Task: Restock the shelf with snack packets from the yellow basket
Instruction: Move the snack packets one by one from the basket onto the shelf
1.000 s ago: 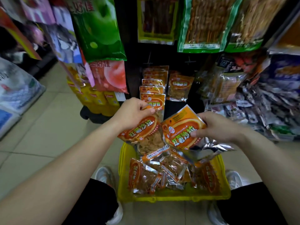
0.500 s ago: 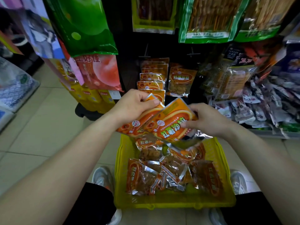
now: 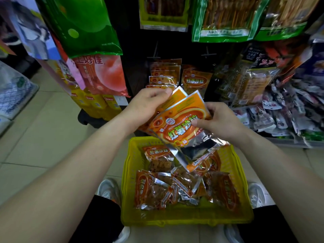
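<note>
While both hands work above the yellow basket [image 3: 126, 190], two orange snack packets are held fanned, one over the other.

Left hand [image 3: 149, 106]: fingers [image 3: 157, 92] curled over the upper edge of the rear packet [image 3: 177, 97], gripping it; only its orange top corner shows.

Right hand [image 3: 222, 123]: thumb pressed on the face of the front packet [image 3: 178, 127], fingers wrapped behind its right edge, a pinch grip. Silver lower half of this packet hangs down over the basket.

Print on the front packet: "HONGSHUSHALA" in an arc, large white characters "红薯沙拉" below, a small round logo at left.

Basket sits on the tiled floor [image 3: 43, 137] between two pale shoes [image 3: 108, 190]. Loose packets [image 3: 156, 188] of the same orange design lie in it, jumbled and overlapping; "红薯沙拉" is readable on the upper left one.

Display rack [image 3: 133, 67] straight ahead: a row of matching hanging packets [image 3: 164, 74] just beyond the left hand, and one more [image 3: 194, 81] beside them carrying the same four characters. To the left hang a green bag [image 3: 82, 23] and a pink bag [image 3: 103, 76] reading "好佳".
</note>
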The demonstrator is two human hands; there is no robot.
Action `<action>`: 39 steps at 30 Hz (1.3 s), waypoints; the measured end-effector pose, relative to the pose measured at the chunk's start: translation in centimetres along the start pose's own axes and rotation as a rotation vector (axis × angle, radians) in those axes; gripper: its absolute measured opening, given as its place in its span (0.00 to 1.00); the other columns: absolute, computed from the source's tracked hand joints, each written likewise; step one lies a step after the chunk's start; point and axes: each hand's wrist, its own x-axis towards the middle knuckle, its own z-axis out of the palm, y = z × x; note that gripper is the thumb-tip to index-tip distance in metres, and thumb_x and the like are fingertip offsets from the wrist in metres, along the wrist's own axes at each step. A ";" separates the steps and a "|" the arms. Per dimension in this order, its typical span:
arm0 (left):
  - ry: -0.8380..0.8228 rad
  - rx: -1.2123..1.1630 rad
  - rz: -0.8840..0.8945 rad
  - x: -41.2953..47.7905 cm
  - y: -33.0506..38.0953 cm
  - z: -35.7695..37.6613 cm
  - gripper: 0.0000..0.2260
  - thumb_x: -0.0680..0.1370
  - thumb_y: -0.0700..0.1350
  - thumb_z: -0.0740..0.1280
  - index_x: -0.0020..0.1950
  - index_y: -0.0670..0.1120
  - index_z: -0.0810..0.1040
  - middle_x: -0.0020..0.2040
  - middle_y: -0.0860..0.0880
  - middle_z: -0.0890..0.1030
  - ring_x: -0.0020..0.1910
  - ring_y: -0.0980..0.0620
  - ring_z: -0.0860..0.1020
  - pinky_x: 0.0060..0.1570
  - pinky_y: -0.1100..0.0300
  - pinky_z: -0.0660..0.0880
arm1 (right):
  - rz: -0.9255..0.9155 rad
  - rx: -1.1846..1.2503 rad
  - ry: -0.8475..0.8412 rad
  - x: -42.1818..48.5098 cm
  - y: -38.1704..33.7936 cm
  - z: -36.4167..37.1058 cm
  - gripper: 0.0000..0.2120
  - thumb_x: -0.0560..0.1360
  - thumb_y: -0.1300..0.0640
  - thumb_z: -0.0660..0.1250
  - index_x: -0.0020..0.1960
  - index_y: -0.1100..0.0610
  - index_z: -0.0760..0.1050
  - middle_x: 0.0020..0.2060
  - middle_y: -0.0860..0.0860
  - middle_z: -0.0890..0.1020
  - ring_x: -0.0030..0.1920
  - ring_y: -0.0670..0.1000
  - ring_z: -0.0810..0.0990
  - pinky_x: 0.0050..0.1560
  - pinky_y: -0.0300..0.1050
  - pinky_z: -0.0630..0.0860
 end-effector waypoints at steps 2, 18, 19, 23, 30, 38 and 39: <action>0.002 0.040 0.016 -0.1 -0.1 -0.4 0.14 0.79 0.57 0.65 0.48 0.49 0.85 0.43 0.51 0.87 0.44 0.52 0.86 0.48 0.57 0.80 | 0.034 0.078 0.041 0.0 0.2 -0.6 0.06 0.74 0.64 0.74 0.49 0.58 0.80 0.38 0.56 0.85 0.30 0.47 0.80 0.30 0.39 0.74; 0.195 0.145 0.112 0.0 -0.6 -0.5 0.07 0.76 0.40 0.73 0.48 0.53 0.83 0.46 0.55 0.85 0.46 0.59 0.84 0.41 0.69 0.78 | 0.111 0.112 0.077 0.7 0.9 -1.6 0.14 0.73 0.45 0.74 0.53 0.53 0.83 0.46 0.51 0.87 0.46 0.57 0.87 0.52 0.60 0.82; 0.192 0.150 0.109 0.0 -0.6 -0.3 0.07 0.77 0.40 0.73 0.49 0.53 0.83 0.47 0.54 0.85 0.46 0.58 0.84 0.41 0.69 0.78 | 0.114 0.105 0.094 0.7 0.9 -1.6 0.16 0.72 0.43 0.74 0.53 0.52 0.84 0.46 0.49 0.88 0.47 0.54 0.87 0.54 0.59 0.82; 0.181 0.180 0.101 0.3 -0.7 0.1 0.08 0.78 0.42 0.71 0.51 0.55 0.82 0.49 0.54 0.85 0.49 0.57 0.84 0.44 0.66 0.80 | 0.062 0.085 0.158 0.9 0.8 -1.8 0.14 0.71 0.45 0.75 0.53 0.51 0.84 0.49 0.47 0.87 0.51 0.48 0.86 0.59 0.55 0.80; 0.177 0.192 0.099 0.7 -0.8 0.6 0.09 0.78 0.41 0.71 0.50 0.57 0.81 0.48 0.59 0.83 0.49 0.59 0.82 0.47 0.61 0.80 | -0.047 0.063 0.269 1.0 0.5 -1.8 0.06 0.79 0.51 0.68 0.53 0.49 0.83 0.48 0.46 0.86 0.50 0.46 0.85 0.56 0.53 0.81; 0.224 0.218 0.101 1.4 -1.1 1.3 0.07 0.79 0.41 0.70 0.56 0.51 0.82 0.54 0.51 0.83 0.54 0.54 0.82 0.51 0.56 0.81 | 0.029 0.014 0.317 1.0 0.8 -1.4 0.11 0.79 0.44 0.66 0.45 0.48 0.84 0.42 0.46 0.87 0.44 0.46 0.86 0.52 0.53 0.82; 0.236 0.219 0.091 1.5 -1.2 1.4 0.08 0.79 0.42 0.70 0.57 0.50 0.82 0.56 0.50 0.83 0.55 0.53 0.81 0.51 0.55 0.81 | 0.029 0.013 0.311 1.0 0.8 -1.4 0.11 0.80 0.44 0.66 0.45 0.48 0.84 0.42 0.45 0.87 0.44 0.46 0.86 0.52 0.53 0.82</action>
